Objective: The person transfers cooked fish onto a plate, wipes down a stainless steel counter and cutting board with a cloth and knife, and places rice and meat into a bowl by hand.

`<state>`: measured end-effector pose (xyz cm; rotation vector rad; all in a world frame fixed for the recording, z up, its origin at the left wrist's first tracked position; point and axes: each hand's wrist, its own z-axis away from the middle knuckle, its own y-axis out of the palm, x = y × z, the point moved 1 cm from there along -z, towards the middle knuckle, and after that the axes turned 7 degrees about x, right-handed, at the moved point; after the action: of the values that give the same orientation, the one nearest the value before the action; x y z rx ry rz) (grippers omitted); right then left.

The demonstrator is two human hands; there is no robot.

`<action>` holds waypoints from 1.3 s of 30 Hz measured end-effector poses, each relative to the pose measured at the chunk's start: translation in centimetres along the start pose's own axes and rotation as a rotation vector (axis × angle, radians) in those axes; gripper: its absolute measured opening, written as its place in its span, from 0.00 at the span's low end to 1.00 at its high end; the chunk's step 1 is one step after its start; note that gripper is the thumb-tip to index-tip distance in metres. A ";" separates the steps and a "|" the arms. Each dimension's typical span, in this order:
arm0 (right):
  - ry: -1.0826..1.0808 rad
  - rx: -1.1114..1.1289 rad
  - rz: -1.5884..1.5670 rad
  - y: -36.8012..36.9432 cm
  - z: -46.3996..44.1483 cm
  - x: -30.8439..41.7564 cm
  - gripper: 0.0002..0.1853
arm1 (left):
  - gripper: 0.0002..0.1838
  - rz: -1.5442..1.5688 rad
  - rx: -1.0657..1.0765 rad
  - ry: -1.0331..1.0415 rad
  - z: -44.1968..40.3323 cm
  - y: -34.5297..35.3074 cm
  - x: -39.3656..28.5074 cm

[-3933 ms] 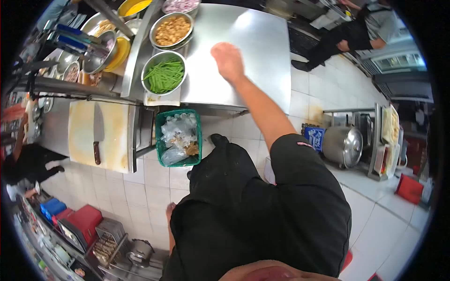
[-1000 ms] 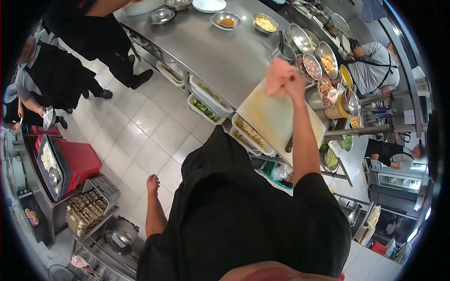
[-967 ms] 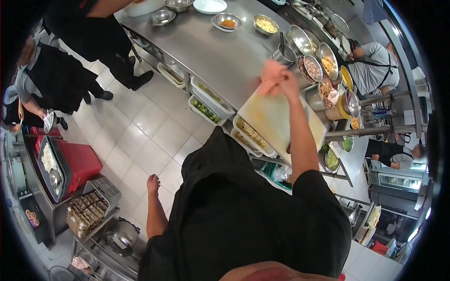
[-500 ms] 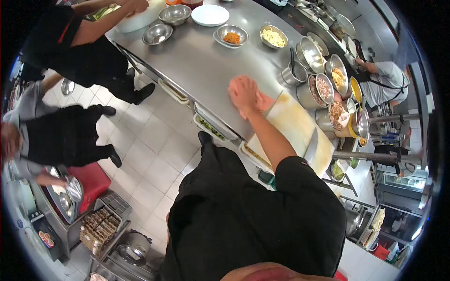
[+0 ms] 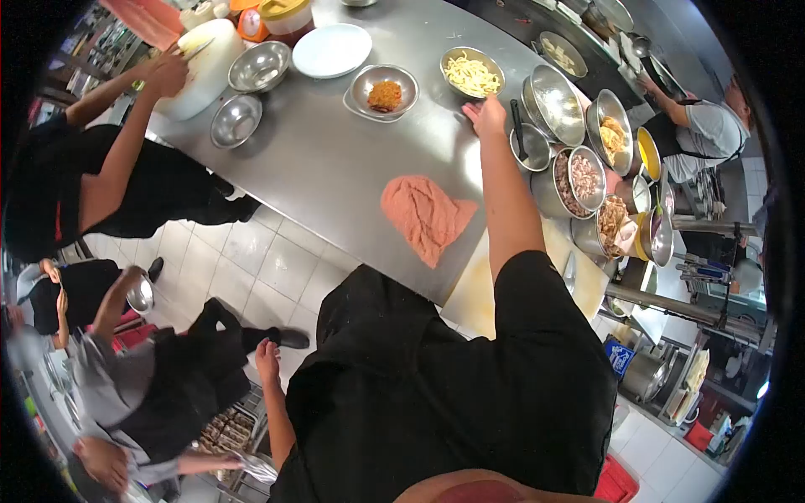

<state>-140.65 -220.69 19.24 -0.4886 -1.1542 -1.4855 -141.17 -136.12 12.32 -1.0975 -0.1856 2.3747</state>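
Observation:
My right hand [image 5: 486, 116] reaches across the steel table to the near rim of a metal bowl [image 5: 472, 73] of pale yellow strips. Its fingers are stretched out at the rim, and I see no firm grip. A crumpled pink cloth [image 5: 426, 216] lies on the table to the left of my right forearm. Low at my side hangs my left hand [image 5: 267, 360], its fingers loosely bent and apart, with nothing seen in it. Beside the right hand stands a steel pot [image 5: 532, 149] with a dark handle.
A cutting board [image 5: 470, 293] with a knife [image 5: 570, 272] lies by my right arm. Bowls of food crowd the right side. A bowl of orange crumbs [image 5: 385, 95] and a white plate [image 5: 332, 51] stand farther left. Co-workers stand to the left and across the counter.
My right hand has let go of the pink cloth and moved forward to the bowl of pale strips. My left hand has come into view. The view has turned, and co-workers on the left have moved.

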 end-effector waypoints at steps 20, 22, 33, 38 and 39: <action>-0.040 -0.371 -0.322 4.9 -11.4 5.7 0.17 | 0.15 -0.107 0.168 -0.104 -2.9 0.5 2.6; -0.257 -0.125 0.125 3.6 -6.7 3.9 0.14 | 0.15 -0.040 0.119 -0.125 -4.5 0.5 2.6; -0.717 0.412 1.768 -4.0 28.1 -9.9 0.29 | 0.18 -0.152 0.245 0.192 -20.5 6.4 -14.9; -0.690 0.223 1.556 -1.4 21.5 -9.1 0.31 | 0.20 -0.184 0.241 0.170 -22.2 7.6 -18.2; -0.693 0.206 1.562 -0.6 20.3 -8.9 0.32 | 0.20 -0.201 0.259 0.152 -22.6 7.8 -16.7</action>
<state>-144.65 -198.86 20.51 -1.3843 -0.9147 0.1899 -118.41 -153.20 6.08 -1.0742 0.0622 2.0606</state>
